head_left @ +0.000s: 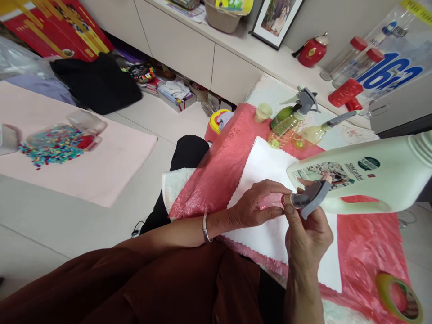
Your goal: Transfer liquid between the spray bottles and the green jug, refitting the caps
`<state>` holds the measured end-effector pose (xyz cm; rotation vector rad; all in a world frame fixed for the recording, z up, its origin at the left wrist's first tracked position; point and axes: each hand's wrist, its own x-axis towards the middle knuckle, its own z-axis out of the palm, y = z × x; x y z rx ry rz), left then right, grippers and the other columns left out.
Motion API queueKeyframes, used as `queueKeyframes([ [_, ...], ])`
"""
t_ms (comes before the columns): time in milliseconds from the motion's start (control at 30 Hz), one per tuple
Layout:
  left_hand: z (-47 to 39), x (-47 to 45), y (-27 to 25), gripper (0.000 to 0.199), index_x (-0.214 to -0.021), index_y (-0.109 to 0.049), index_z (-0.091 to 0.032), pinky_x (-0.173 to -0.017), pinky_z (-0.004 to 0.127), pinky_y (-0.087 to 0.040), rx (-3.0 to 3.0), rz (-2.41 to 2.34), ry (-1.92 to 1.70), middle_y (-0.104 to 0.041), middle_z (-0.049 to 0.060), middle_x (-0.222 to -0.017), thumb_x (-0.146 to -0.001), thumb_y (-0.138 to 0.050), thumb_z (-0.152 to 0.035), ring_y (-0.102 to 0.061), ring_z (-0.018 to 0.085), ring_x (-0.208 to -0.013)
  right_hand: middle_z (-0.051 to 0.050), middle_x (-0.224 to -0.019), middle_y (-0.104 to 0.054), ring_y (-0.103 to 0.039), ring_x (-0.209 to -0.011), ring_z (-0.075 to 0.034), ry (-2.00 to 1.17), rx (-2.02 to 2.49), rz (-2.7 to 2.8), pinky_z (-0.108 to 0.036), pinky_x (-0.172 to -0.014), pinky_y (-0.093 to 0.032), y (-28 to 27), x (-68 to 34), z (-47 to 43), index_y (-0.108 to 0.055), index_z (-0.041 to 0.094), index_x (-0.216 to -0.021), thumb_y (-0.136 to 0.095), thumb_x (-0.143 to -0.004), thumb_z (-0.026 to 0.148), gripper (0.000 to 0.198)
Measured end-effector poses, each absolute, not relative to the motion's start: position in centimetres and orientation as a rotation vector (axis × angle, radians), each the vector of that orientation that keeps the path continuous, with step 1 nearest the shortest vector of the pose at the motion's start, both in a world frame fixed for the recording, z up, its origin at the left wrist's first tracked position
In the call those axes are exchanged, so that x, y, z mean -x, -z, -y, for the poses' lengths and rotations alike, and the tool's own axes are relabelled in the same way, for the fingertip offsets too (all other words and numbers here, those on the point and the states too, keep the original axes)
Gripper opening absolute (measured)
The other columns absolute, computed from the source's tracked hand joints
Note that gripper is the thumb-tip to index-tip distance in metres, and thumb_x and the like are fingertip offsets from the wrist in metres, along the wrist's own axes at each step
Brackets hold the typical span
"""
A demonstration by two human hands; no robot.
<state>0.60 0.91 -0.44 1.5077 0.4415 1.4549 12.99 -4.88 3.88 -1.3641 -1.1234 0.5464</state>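
Observation:
My left hand [251,203], with a bangle on the wrist, is closed around the clear pinkish body of a small spray bottle [269,201]. At the bottle's neck, the fingers of my right hand [307,229] grip the collar under the grey trigger sprayer [312,196]. The bottle lies tilted on its side in the air, its sprayer pointing right. Beneath both hands is a white sheet with a scalloped edge [266,166]. Just behind the sprayer stands a large pale green jug [381,171] with a printed label. My palms hide part of the bottle.
Several spray bottles [285,128] and a small cup [263,112] stand at the back of the red plastic cover [209,189]. A tape roll [400,299] lies near the right corner. To the left, a pink table [124,168] carries spilled small colourful pieces [56,146].

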Motion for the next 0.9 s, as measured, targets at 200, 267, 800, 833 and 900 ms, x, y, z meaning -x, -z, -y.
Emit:
queueKeyframes([
  [200, -0.7, -0.8, 0.2, 0.042, -0.126, -0.06, -0.02, -0.103, 0.044, -0.053, -1.499, -0.461, -1.423, -0.07, 0.012, -0.122, -0.096, -0.062, -0.049, -0.065, 0.026, -0.12, -0.007, -0.104, -0.065, -0.062, -0.097, -0.016, -0.315, 1.489, 1.344, -0.027, -0.087, -0.052, -5.1, -13.0, 5.0, -0.074, 0.015, -0.102, -0.082, -0.084, 0.034, 0.027],
  [267, -0.5, -0.9, 0.2, 0.046, -0.129, -0.058, -0.02, -0.104, 0.045, -0.053, -1.503, -0.494, -1.401, -0.069, 0.013, -0.125, -0.096, -0.06, -0.052, -0.064, 0.027, -0.121, -0.008, -0.102, -0.065, -0.061, -0.091, -0.015, -0.235, 1.59, 1.372, -0.027, -0.083, -0.053, -5.5, -13.1, 5.0, -0.073, 0.015, -0.103, -0.081, -0.085, 0.039, 0.031],
  [800, -0.4, -1.3, 0.7, 0.043, -0.129, -0.061, -0.019, -0.104, 0.044, -0.053, -1.584, -0.537, -1.481, -0.073, 0.013, -0.12, -0.097, -0.061, -0.047, -0.065, 0.026, -0.121, -0.006, -0.108, -0.062, -0.06, -0.103, -0.017, -0.294, 1.473, 1.17, -0.03, -0.09, -0.049, -3.7, -11.1, 4.9, -0.068, 0.016, -0.103, -0.083, -0.082, 0.034, 0.032],
  [833, -0.4, -1.3, 0.7, 0.043, -0.129, -0.061, -0.019, -0.104, 0.045, -0.053, -1.579, -0.533, -1.485, -0.073, 0.013, -0.12, -0.096, -0.063, -0.047, -0.065, 0.026, -0.121, -0.007, -0.111, -0.062, -0.059, -0.108, -0.018, -0.281, 1.488, 1.209, -0.03, -0.093, -0.048, -3.9, -11.0, 5.1, -0.071, 0.016, -0.103, -0.078, -0.087, 0.037, 0.027],
  [900, -0.4, -1.3, 0.7, 0.042, -0.128, -0.062, -0.019, -0.104, 0.044, -0.053, -1.568, -0.52, -1.52, -0.073, 0.012, -0.119, -0.094, -0.066, -0.044, -0.066, 0.026, -0.119, -0.007, -0.113, -0.062, -0.056, -0.116, -0.019, -0.275, 1.47, 1.238, -0.032, -0.1, -0.045, -4.2, -10.9, 5.2, -0.074, 0.017, -0.097, -0.07, -0.095, 0.039, 0.023],
])
